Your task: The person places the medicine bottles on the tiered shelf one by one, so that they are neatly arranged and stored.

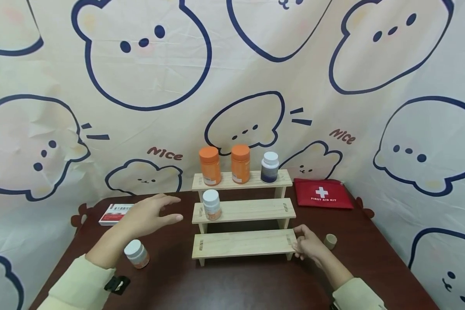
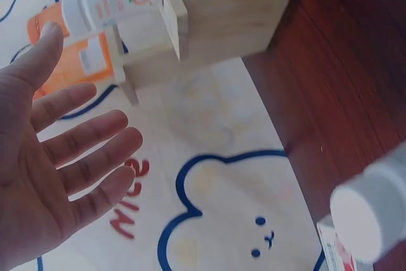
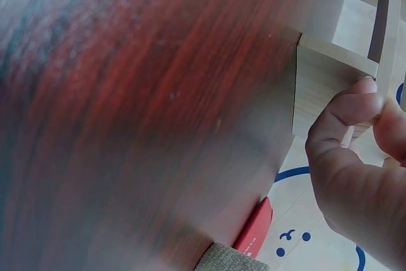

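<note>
A three-tier wooden step shelf point(image 1: 244, 243) stands on the dark table. My right hand point(image 1: 309, 244) pinches the right end of its lowest board between thumb and fingers, also visible in the right wrist view. My left hand point(image 1: 149, 215) hovers left of the shelf, fingers spread and nothing held. Nearest it on the shelf is a white-capped pill bottle point(image 1: 212, 206), upright at the left of the middle board and apart from the hand. Two orange bottles point(image 1: 209, 166) and a dark blue bottle with a white lid point(image 1: 269, 167) stand on the top board.
Below my left forearm stands another white-capped bottle point(image 1: 137, 254). A medicine box point(image 1: 115, 214) lies behind the left hand. At the right are a red first aid pouch point(image 1: 323, 193) and a small round greyish-beige object point(image 1: 330, 241). A patterned cloth point(image 1: 232, 77) hangs behind the table.
</note>
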{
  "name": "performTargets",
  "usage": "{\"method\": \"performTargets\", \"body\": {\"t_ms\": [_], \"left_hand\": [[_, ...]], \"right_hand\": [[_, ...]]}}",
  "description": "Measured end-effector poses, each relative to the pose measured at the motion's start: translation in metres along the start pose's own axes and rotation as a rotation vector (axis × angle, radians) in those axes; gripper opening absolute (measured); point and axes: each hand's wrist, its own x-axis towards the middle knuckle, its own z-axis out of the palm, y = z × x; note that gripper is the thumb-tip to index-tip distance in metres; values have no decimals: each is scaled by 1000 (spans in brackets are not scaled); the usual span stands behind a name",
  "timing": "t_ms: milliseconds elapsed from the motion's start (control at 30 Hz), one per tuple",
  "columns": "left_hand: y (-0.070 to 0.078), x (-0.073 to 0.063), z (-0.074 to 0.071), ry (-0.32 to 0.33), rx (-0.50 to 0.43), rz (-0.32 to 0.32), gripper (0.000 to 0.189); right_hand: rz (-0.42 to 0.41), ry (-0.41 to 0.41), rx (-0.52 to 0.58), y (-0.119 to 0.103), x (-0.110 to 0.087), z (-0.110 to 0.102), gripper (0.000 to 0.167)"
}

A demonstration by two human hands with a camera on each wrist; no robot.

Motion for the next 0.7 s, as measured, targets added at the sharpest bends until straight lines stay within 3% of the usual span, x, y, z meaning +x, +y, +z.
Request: {"method": "performTargets", "body": {"t_ms": [233, 500, 700], "left_hand": [[-16, -19, -6, -29, -10, -37, 66], [-36, -35, -2, -92, -15, -84, 66], [-46, -39, 9, -174, 24, -116, 65]], "right_hand": [[-1, -6, 18, -2, 0, 1, 43], [6, 6, -4, -3, 0, -1, 44], [15, -4, -14, 0, 1, -2, 44]]}}
